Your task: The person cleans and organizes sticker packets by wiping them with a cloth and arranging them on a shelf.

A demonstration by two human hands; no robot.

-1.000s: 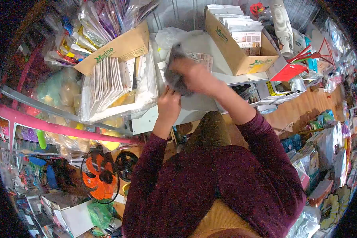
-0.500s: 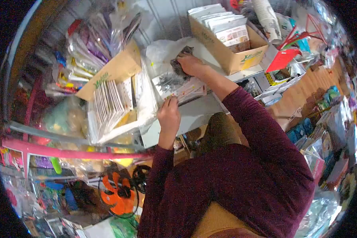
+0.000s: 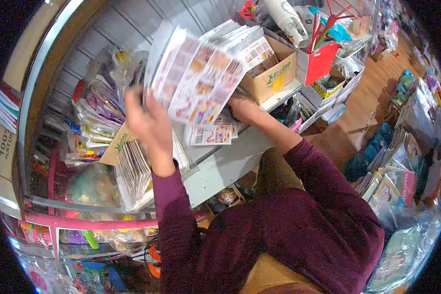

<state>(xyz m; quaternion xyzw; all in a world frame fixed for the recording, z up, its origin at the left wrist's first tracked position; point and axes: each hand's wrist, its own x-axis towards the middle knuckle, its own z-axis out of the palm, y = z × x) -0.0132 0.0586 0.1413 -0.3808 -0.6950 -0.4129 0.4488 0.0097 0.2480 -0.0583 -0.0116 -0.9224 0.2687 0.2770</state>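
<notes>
We find the left hand [image 3: 149, 121] closed on the left edge of a printed sheet [image 3: 201, 81], which extends up and rightward from that grip, the right hand [image 3: 245, 109], hold undeterminable, beside its far edge.

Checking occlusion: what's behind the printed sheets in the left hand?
Beyond the printed sheets, packets in the cardboard box show at right; cards peek out below. The rest is covered, including the fingertips of the right hand.

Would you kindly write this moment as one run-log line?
left hand: holding up printed sheets | right hand: near cardboard box, grip unclear | another print: lying below
</notes>
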